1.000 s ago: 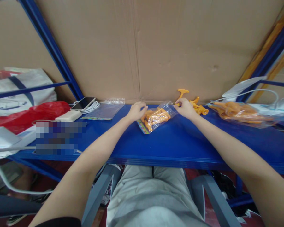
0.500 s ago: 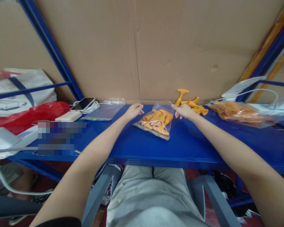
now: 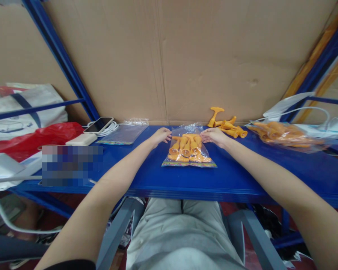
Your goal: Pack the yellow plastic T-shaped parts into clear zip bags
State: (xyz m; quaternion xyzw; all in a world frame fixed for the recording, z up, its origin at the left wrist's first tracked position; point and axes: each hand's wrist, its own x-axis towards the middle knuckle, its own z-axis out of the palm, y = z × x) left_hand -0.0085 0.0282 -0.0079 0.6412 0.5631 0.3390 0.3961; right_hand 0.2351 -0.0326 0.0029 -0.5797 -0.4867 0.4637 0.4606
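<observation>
Clear plastic bag [image 3: 188, 148] packed with orange plastic pieces lies flat on the blue shelf [image 3: 236, 176], its printed bottom strip toward the person and its open mouth toward the cardboard wall [image 3: 186, 56], square between both arms in the head view. Left hand [image 3: 161, 135] rests at the bag's upper left corner and right hand [image 3: 214, 136] at its upper right, fingers loosely curled and their tips at the film near the mouth, seemingly to pin or spread the top edge while the load settles flat; whether either hand actually pinches the plastic cannot be told at this size. Loose orange pieces [image 3: 227, 125] lie just behind the right hand, against the wall, within easy reach. Farther right a larger bag of orange parts [image 3: 284, 135] slumps beside white cable. Left of the work, a stack of empty clear bags [image 3: 124, 133] lies near a phone [image 3: 98, 124], and a red plastic bag [image 3: 33, 137] sits beyond. A patch of the shelf's left end is pixelated. The bag's seal is hard to make out.
</observation>
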